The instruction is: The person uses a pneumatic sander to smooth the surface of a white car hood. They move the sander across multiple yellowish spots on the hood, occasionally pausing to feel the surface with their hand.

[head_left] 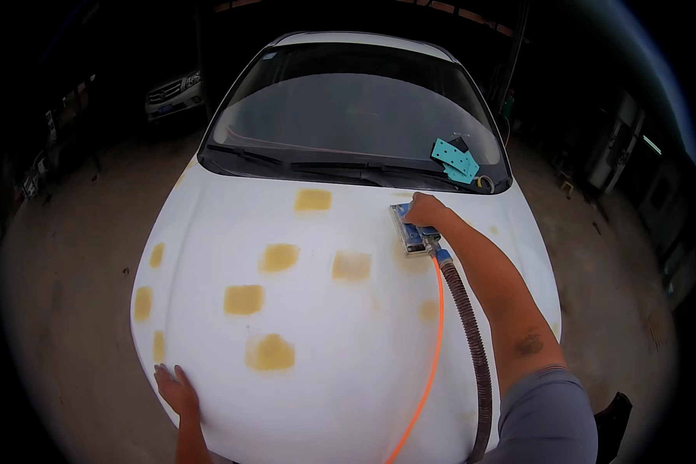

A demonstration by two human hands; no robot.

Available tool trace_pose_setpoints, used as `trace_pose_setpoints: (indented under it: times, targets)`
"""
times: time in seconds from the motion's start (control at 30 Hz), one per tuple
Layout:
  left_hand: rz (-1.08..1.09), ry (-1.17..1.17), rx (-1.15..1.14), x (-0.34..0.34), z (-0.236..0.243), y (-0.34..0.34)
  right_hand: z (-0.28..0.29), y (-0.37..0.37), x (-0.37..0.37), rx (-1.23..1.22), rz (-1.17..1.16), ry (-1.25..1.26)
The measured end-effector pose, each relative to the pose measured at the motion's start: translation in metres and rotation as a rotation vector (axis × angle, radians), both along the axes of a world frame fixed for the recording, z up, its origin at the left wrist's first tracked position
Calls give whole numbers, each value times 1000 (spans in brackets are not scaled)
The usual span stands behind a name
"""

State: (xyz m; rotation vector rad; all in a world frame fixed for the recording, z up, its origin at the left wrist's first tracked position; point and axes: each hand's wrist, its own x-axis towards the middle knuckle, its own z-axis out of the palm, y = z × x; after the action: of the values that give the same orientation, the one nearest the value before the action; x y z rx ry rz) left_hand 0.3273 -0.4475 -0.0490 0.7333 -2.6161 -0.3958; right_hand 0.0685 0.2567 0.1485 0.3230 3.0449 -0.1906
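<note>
My right hand [425, 210] is wrapped round a blue pneumatic sander [411, 230], whose flat rectangular pad rests on the white car hood [348, 325] near its far right part. An orange air hose [438, 325] and a dark ribbed suction hose [469, 329] run from the sander toward me. Part of a yellowish patch shows beside the pad. At the hood's near left edge, my left hand [179, 393] lies on the surface with fingers apart, holding nothing. Several yellow filler patches [243, 299] dot the hood; one patch [352, 266] left of the sander looks faded.
Turquoise perforated sanding sheets [456, 159] and a small tape roll [485, 184] lie at the windshield's lower right, by the wipers [363, 172]. Another car [174, 94] is parked at the far left. A small stool [567, 187] stands on the floor at right.
</note>
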Motion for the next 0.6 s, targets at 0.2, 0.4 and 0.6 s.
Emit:
trace_pose_setpoints:
  times: [0.2, 0.4, 0.6]
  targets:
    - [-43, 59, 13, -21, -10, 15, -5, 67, -23, 33, -140, 48]
    - [6, 26, -40, -7, -2, 1, 1, 21, -19, -41, -116, 30]
    - [-29, 52, -32, -23, -17, 17, -26, 91, -38, 77, -101, 6]
